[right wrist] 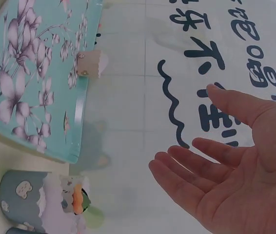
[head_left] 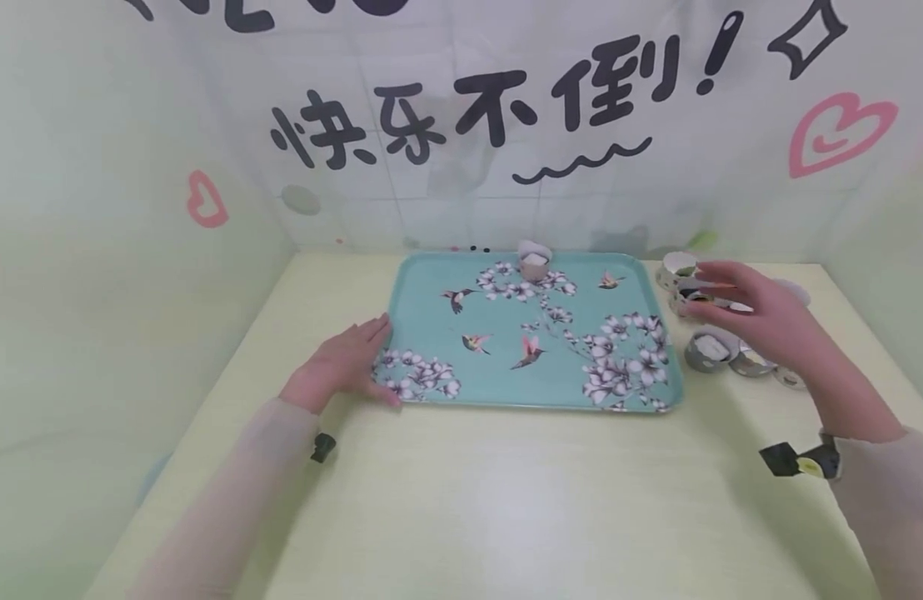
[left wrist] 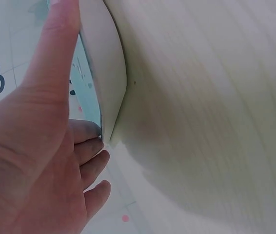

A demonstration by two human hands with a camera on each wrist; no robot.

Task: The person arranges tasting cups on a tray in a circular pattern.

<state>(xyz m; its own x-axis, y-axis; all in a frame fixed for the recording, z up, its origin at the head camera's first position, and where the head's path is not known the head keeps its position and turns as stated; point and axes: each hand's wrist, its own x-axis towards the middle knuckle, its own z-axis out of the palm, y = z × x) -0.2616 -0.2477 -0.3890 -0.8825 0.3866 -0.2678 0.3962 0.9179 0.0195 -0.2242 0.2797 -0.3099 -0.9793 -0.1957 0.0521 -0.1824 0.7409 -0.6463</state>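
A turquoise tray point(head_left: 431, 287) with flowers and birds lies on the table. A small paper cup point(head_left: 535, 268) with something white in it stands near the tray's far edge. At the tray's left edge rests my left hand point(head_left: 343, 360); its thumb lies along the near corner. The left wrist view shows that hand point(left wrist: 35, 146) with fairly straight fingers touching the tray rim point(left wrist: 106, 63). My right hand point(head_left: 765, 317) hovers above the small cups at the right. Seen from the right wrist, this hand point(right wrist: 230, 170) has spread, slightly bent fingers and holds nothing.
Several small patterned cups stand right of the tray, among them a grey cup point(head_left: 709, 350) with white contents and a pale cup point(head_left: 679, 268); my right hand partly hides the group. A white wall panel point(head_left: 461, 183) with black writing rises behind the table point(head_left: 461, 492).
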